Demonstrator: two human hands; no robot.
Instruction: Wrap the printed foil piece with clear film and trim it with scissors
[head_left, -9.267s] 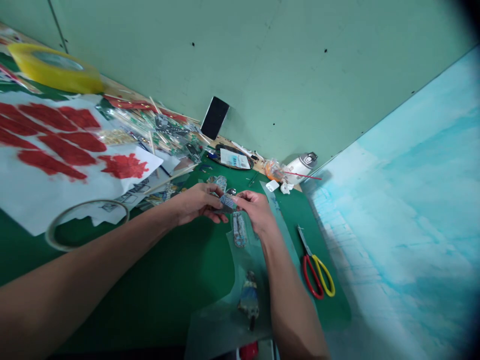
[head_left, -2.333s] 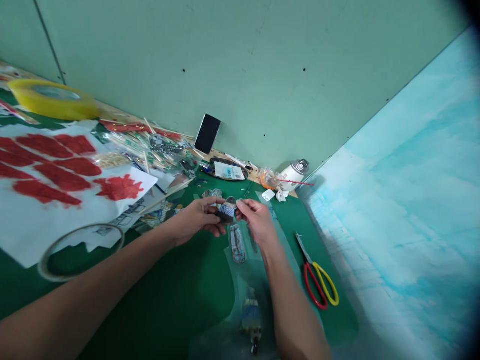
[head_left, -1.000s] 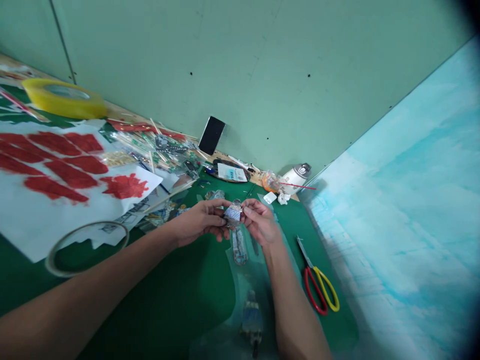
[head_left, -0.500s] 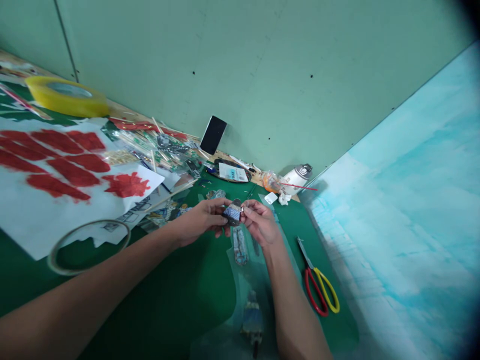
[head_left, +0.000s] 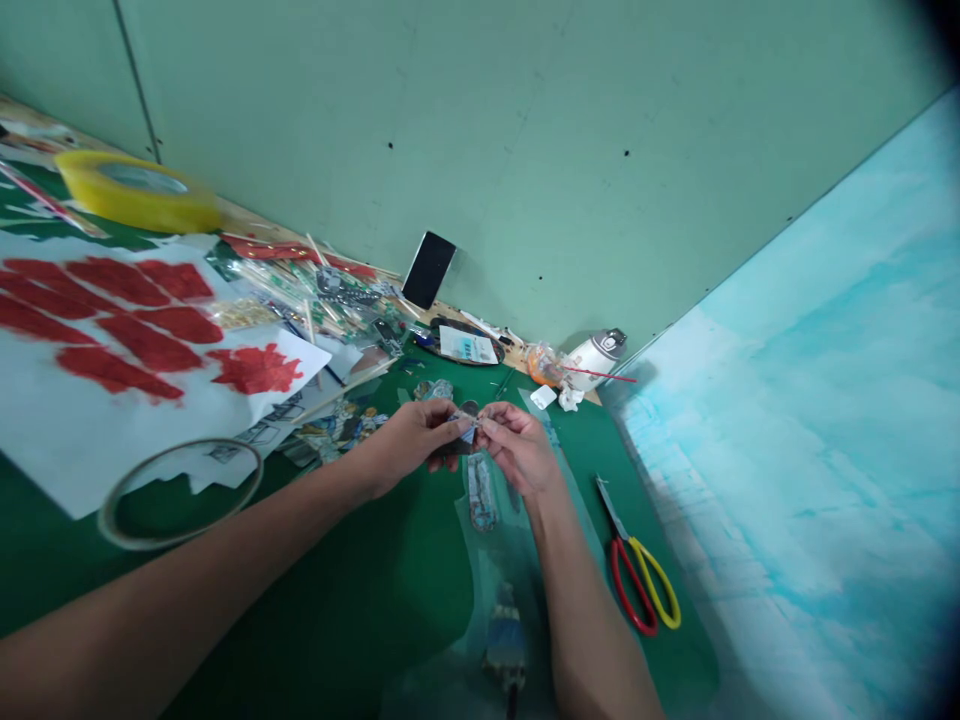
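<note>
A small flat cutout piece with blue-and-white stripes and dark edges (head_left: pixel 466 437) is held up over the green mat (head_left: pixel 337 600). My left hand (head_left: pixel 409 442) grips it from the left, thumb lying across its face. From the right, the fingertips of my right hand (head_left: pixel 523 452) are pinched at its edge, meeting my left thumb; whatever small bit sits between them is hidden. Under my hands, a long patterned cutout (head_left: pixel 481 495) lies on a clear plastic sheet (head_left: pixel 466 560). Closer to me is another cutout (head_left: pixel 506 640), blurred, with a blue middle.
Scissors with red and yellow handles (head_left: pixel 641 580) lie to the right. Leftward are a tape ring (head_left: pixel 107 520), red-painted paper (head_left: pixel 45 400) and yellow tape (head_left: pixel 82 185). Along the wall stand a phone (head_left: pixel 429 270) and a spray can (head_left: pixel 596 355). More cutouts (head_left: pixel 341 428) lie left of my hands.
My left thumb has slid over the striped piece toward the right fingertips, covering more of it. The hands have drawn together slightly.
</note>
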